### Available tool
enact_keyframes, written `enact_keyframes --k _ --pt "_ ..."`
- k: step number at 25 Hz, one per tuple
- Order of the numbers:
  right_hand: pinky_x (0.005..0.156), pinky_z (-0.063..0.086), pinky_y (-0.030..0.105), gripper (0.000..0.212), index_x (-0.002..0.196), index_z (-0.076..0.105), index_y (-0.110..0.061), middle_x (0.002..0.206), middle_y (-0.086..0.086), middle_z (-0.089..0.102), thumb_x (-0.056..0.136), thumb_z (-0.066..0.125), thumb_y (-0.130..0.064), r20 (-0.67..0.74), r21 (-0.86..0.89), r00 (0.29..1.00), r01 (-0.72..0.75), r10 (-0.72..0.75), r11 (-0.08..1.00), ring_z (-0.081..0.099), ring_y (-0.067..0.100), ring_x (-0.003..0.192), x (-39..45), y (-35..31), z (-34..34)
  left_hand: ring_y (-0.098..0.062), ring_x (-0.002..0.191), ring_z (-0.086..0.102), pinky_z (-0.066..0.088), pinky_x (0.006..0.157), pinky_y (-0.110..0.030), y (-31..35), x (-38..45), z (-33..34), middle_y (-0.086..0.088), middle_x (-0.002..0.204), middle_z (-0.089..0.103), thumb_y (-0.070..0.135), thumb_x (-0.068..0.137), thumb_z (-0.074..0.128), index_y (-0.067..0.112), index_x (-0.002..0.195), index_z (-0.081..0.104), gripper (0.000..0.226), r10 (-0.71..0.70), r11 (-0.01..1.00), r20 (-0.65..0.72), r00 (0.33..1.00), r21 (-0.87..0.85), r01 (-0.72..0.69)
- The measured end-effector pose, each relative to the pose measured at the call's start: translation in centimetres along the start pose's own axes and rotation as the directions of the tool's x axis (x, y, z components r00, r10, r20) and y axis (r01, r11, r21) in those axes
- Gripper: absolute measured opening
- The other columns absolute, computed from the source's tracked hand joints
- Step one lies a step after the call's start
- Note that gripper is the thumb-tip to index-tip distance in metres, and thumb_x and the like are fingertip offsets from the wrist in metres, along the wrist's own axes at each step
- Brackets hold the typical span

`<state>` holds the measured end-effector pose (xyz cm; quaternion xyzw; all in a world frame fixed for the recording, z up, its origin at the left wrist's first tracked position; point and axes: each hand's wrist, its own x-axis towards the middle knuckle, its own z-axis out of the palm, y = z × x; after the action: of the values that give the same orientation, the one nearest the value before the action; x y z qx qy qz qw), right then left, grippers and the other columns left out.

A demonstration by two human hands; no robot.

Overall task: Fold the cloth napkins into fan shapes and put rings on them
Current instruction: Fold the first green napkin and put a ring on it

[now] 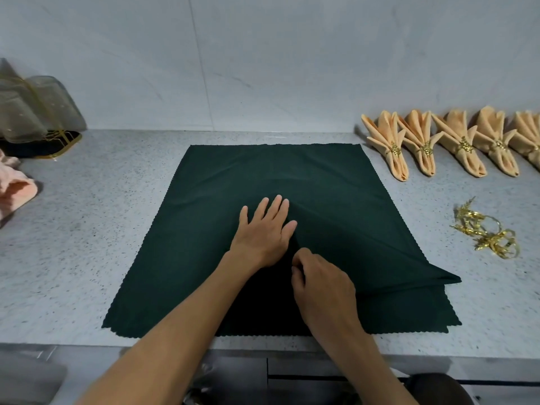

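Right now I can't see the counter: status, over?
Left hand flat on green napkin. Right hand pinching its fold. Rings untouched. Nothing in the way.

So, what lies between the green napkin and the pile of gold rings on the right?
In the head view, only bare speckled countertop lies between the green napkin and the gold rings.

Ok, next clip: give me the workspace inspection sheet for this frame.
Surface: speckled grey countertop.
Job's things: dark green napkin spread flat, right corner folded inward; five folded peach napkins with rings at back right; loose gold rings at right.
Clutter: sheer organza pouch and pink cloth at left.
Grippers: left hand presses flat on napkin; right hand pinches the fold.
Cables: nothing seen.
Surroundings: pale marbled wall.
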<state>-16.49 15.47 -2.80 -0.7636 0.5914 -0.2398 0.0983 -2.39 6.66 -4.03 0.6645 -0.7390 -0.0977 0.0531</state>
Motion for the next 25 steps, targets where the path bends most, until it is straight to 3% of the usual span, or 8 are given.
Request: enact_keyframes --k 3,6,9,12,15,18,21,25 --pt "0.059 0.045 0.026 0.016 0.093 0.058 -0.023 0.078 -0.009 0.058 0.102 0.045 -0.028 0.018 0.006 1.000 0.000 0.000 1.000 0.052 0.009 0.064 -0.1 0.2 0.0 -0.023 0.149 0.015 0.009 0.119 -0.056 0.5 -0.9 -0.7 0.000 0.161 0.023 0.041 0.103 0.023 0.019 0.152 0.031 0.054 0.055 0.998 -0.253 0.966 -0.029 -0.064" --pt "0.064 0.047 0.025 0.019 0.089 0.063 -0.022 0.079 -0.010 0.063 0.100 0.047 -0.022 0.066 0.230 0.997 -0.059 0.045 0.971 0.057 0.006 0.069 -0.2 0.6 -0.8 -0.022 0.103 0.054 0.045 0.086 -0.042 2.1 -5.8 -1.0 0.002 0.113 0.062 0.027 0.091 0.049 0.018 0.109 0.066 0.027 0.132 0.970 -0.544 0.829 -0.101 -0.220" --pt "0.059 0.044 0.020 0.023 0.086 0.065 -0.021 0.072 -0.007 0.064 0.090 0.050 -0.004 0.142 0.691 0.922 -0.353 0.361 0.631 0.056 0.004 0.061 1.0 1.8 -2.7 -0.015 0.085 0.050 0.046 0.073 -0.033 4.5 -11.9 0.0 0.008 0.097 0.062 0.031 0.083 0.053 0.022 0.105 0.064 0.026 0.261 0.935 -0.387 0.884 -0.127 -0.332" --pt "0.054 0.045 0.025 0.021 0.092 0.066 -0.015 0.071 0.002 0.063 0.088 0.053 0.000 0.339 0.798 0.846 -0.491 0.412 0.351 0.055 0.011 0.054 1.5 2.1 -4.2 -0.015 0.083 0.052 0.047 0.068 -0.031 5.0 -12.7 1.0 0.011 0.096 0.065 0.036 0.084 0.052 0.026 0.101 0.068 0.025 0.347 0.932 -0.352 0.869 0.023 -0.362" --pt "0.054 0.048 0.022 0.012 0.094 0.068 -0.014 0.077 0.004 0.067 0.090 0.060 -0.005 0.258 0.774 0.923 -0.373 0.284 0.511 0.057 0.009 0.057 1.8 3.8 -6.8 -0.016 0.077 0.054 0.046 0.062 -0.031 5.4 -11.9 0.6 0.011 0.089 0.066 0.031 0.086 0.060 0.029 0.096 0.072 0.016 0.408 0.913 -0.337 0.848 0.145 -0.381" --pt "0.065 0.046 0.021 0.017 0.105 0.061 -0.025 0.085 -0.009 0.065 0.090 0.068 -0.028 0.108 0.297 0.984 -0.166 0.140 0.940 0.057 0.002 0.069 3.2 8.4 -10.1 -0.015 0.074 0.054 0.046 0.056 -0.028 5.5 -11.8 0.8 0.011 0.084 0.065 0.020 0.077 0.077 0.028 0.085 0.074 0.012 0.430 0.902 -0.310 0.848 0.192 -0.387" --pt "0.073 0.048 0.029 0.043 0.119 0.047 -0.031 0.093 -0.009 0.059 0.087 0.061 -0.057 0.400 -0.135 0.900 -0.130 0.174 0.982 0.057 0.007 0.082 3.3 11.3 -12.0 -0.015 0.072 0.054 0.046 0.054 -0.026 2.9 -12.2 0.5 0.012 0.080 0.065 0.012 0.073 0.074 0.024 0.078 0.073 0.013 0.455 0.886 -0.327 0.829 0.257 -0.385" --pt "0.068 0.050 0.034 0.018 0.107 0.039 -0.037 0.076 -0.003 0.061 0.098 0.046 -0.050 0.492 0.021 0.869 0.055 -0.058 0.998 0.057 0.009 0.065 0.2 10.8 -10.6 -0.013 0.085 0.061 0.056 0.062 -0.030 -1.8 -14.3 -0.7 0.014 0.097 0.069 0.028 0.089 0.051 0.021 0.090 0.077 0.027 0.350 0.936 -0.394 0.850 0.104 -0.337"
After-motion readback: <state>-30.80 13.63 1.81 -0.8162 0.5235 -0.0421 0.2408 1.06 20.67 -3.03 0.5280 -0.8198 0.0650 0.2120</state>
